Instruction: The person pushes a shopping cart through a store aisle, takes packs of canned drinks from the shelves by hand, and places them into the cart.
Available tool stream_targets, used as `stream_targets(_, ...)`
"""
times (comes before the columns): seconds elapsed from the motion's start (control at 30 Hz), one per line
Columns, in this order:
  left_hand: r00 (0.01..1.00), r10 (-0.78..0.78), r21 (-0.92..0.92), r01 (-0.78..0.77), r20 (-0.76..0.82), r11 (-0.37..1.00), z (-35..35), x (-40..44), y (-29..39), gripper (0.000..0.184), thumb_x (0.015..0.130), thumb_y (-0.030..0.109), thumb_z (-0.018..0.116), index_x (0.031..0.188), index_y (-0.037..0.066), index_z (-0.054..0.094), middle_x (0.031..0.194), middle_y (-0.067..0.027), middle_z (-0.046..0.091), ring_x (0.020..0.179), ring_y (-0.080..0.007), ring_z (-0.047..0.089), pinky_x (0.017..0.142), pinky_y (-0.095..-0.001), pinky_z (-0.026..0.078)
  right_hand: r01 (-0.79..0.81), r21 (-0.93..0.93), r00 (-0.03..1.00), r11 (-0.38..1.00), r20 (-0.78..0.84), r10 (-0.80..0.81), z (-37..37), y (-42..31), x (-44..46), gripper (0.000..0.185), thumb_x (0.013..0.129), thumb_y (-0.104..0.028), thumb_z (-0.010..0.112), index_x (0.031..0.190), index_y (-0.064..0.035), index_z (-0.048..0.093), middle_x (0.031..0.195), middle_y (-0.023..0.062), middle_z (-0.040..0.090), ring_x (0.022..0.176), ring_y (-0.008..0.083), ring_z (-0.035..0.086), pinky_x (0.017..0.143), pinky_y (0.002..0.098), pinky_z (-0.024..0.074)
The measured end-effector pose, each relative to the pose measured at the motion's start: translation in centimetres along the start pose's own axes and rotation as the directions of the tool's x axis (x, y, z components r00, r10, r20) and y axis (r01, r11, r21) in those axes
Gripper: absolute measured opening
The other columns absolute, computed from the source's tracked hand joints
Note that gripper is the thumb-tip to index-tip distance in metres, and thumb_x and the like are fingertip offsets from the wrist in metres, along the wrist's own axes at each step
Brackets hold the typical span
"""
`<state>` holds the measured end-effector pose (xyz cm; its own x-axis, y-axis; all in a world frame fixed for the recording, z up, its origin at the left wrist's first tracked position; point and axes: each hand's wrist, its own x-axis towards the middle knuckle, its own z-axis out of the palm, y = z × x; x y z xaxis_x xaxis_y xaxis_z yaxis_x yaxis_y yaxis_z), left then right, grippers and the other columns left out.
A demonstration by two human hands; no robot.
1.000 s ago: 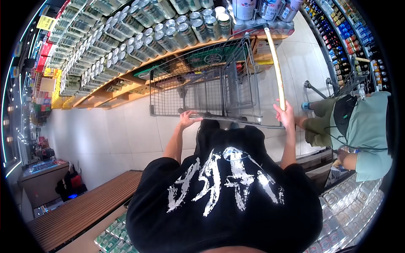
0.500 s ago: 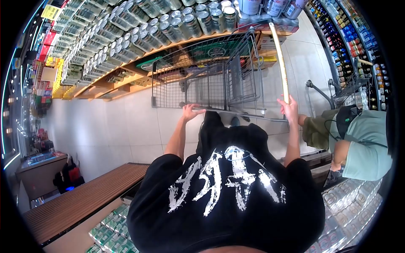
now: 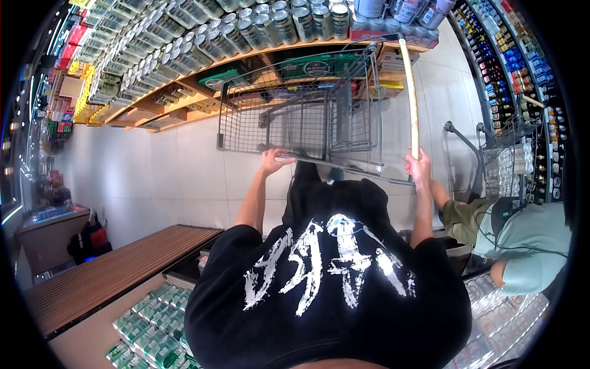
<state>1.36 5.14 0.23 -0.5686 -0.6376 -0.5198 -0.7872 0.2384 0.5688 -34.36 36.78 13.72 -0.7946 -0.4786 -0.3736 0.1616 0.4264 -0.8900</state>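
A grey wire shopping cart (image 3: pixel 275 122) stands sideways in front of me, with no goods visible in its basket. My right hand (image 3: pixel 419 168) is closed around the near end of its pale yellowish handle bar (image 3: pixel 410 92). At the cart's near top rim is my left hand (image 3: pixel 273 161), its fingers and thumb bent onto the rail. The exact contact under those fingers is partly hidden. My black shirt fills the lower middle of the view.
Rows of cans (image 3: pixel 258 27) line a wooden shelf (image 3: pixel 184 83) just beyond the cart. A person in a light green shirt (image 3: pixel 528 240) is close on my right, near another cart (image 3: pixel 501 150). Green can packs (image 3: pixel 153 320) and a slatted wooden bench (image 3: pixel 117 270) lie behind left.
The cart has turned slightly, its handle end shifting nearer to me. Both hands stay on it. The person on the right and the bench sit lower in view.
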Motion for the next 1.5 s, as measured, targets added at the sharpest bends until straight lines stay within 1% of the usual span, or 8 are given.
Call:
stream_targets(0.33, 1.000, 0.023, -0.018, -0.023, -0.009, 1.000, 2.2, 0.8, 0.9, 0.065, 0.064, 0.059, 0.075, 0.112, 0.016, 0.065, 0.125, -0.0095, 0.048, 0.129, -0.0307, 0.023, 0.109, -0.0434, 0.026, 0.012, 0.013, 1.000, 1.000, -0.025, -0.012, -1.6, -0.9, 1.7, 0.027, 0.073, -0.001, 0.058, 0.100, -0.0015, 0.059, 0.058, 0.0019, 0.051, 0.045, 0.0078, 0.048, 0.040, 0.0232, 0.0393)
stream_targets(0.47, 0.999, 0.043, -0.004, -0.043, -0.026, 0.999, 2.7, 1.1, 1.3, 0.064, 0.064, 0.060, 0.075, 0.112, 0.017, 0.065, 0.128, -0.0097, 0.045, 0.130, -0.0320, 0.021, 0.109, -0.0439, 0.025, 0.004, -0.040, 1.000, 0.999, -0.025, -0.005, -2.2, -0.9, 2.2, 0.026, 0.074, -0.001, 0.058, 0.099, -0.0014, 0.059, 0.058, 0.0018, 0.052, 0.045, 0.0075, 0.048, 0.039, 0.0230, 0.0391)
stream_targets(0.87, 0.999, 0.029, 0.026, -0.030, 0.034, 0.999, 1.1, 2.9, 3.0, 0.064, 0.066, 0.060, 0.074, 0.115, 0.019, 0.064, 0.131, -0.0107, 0.043, 0.130, -0.0326, 0.020, 0.110, -0.0444, 0.023, 0.005, -0.015, 0.999, 1.000, -0.037, -0.005, -2.2, -1.4, 3.2, 0.021, 0.078, -0.003, 0.062, 0.099, -0.0035, 0.060, 0.057, 0.0005, 0.051, 0.044, 0.0062, 0.047, 0.038, 0.0227, 0.0377)
stream_targets(0.97, 0.998, 0.055, 0.039, -0.056, 0.039, 0.998, 0.6, 3.6, 2.5, 0.062, 0.066, 0.059, 0.074, 0.114, 0.019, 0.064, 0.131, -0.0106, 0.043, 0.130, -0.0328, 0.021, 0.110, -0.0448, 0.023, -0.016, -0.045, 0.999, 0.999, -0.038, 0.014, -1.8, -1.6, 3.3, 0.019, 0.080, -0.007, 0.065, 0.098, -0.0041, 0.059, 0.057, -0.0001, 0.051, 0.044, 0.0062, 0.047, 0.038, 0.0230, 0.0373)
stream_targets(1.1, 0.992, 0.129, 0.117, -0.130, 0.015, 0.985, 0.5, 5.3, 0.7, 0.057, 0.067, 0.057, 0.075, 0.112, 0.024, 0.065, 0.131, -0.0105, 0.044, 0.129, -0.0336, 0.023, 0.109, -0.0460, 0.025, -0.053, -0.033, 0.998, 0.998, -0.025, 0.052, -0.9, -2.4, 3.0, 0.020, 0.081, -0.011, 0.068, 0.097, -0.0055, 0.057, 0.056, -0.0013, 0.049, 0.044, 0.0063, 0.046, 0.038, 0.0233, 0.0369)
stream_targets(1.13, 0.993, 0.118, 0.092, -0.120, 0.031, 0.989, 0.3, 5.3, 0.6, 0.057, 0.067, 0.058, 0.075, 0.113, 0.027, 0.064, 0.132, -0.0115, 0.043, 0.130, -0.0347, 0.022, 0.109, -0.0465, 0.023, -0.066, -0.024, 0.998, 0.998, -0.028, 0.065, -0.8, -2.4, 2.9, 0.020, 0.081, -0.011, 0.068, 0.096, -0.0056, 0.057, 0.055, -0.0013, 0.048, 0.043, 0.0063, 0.045, 0.038, 0.0233, 0.0368)
stream_targets(1.37, 0.992, 0.060, 0.094, -0.071, 0.107, 0.993, -0.2, 5.2, 1.1, 0.059, 0.067, 0.060, 0.073, 0.115, 0.028, 0.062, 0.134, -0.0132, 0.042, 0.131, -0.0366, 0.019, 0.109, -0.0486, 0.021, -0.077, -0.025, 0.997, 0.997, -0.020, 0.076, -0.8, -2.5, 3.0, 0.020, 0.081, -0.013, 0.069, 0.095, -0.0060, 0.057, 0.056, -0.0015, 0.048, 0.044, 0.0065, 0.045, 0.038, 0.0234, 0.0367)
stream_targets(1.5, 0.990, 0.124, 0.075, -0.130, 0.073, 0.989, 0.2, 5.5, 0.4, 0.061, 0.066, 0.060, 0.074, 0.116, 0.028, 0.061, 0.134, -0.0121, 0.042, 0.131, -0.0357, 0.020, 0.110, -0.0469, 0.021, -0.081, -0.017, 0.997, 0.997, -0.004, 0.081, -0.9, -2.4, 2.9, 0.020, 0.081, -0.012, 0.068, 0.096, -0.0056, 0.056, 0.056, -0.0011, 0.048, 0.044, 0.0068, 0.046, 0.038, 0.0236, 0.0360)
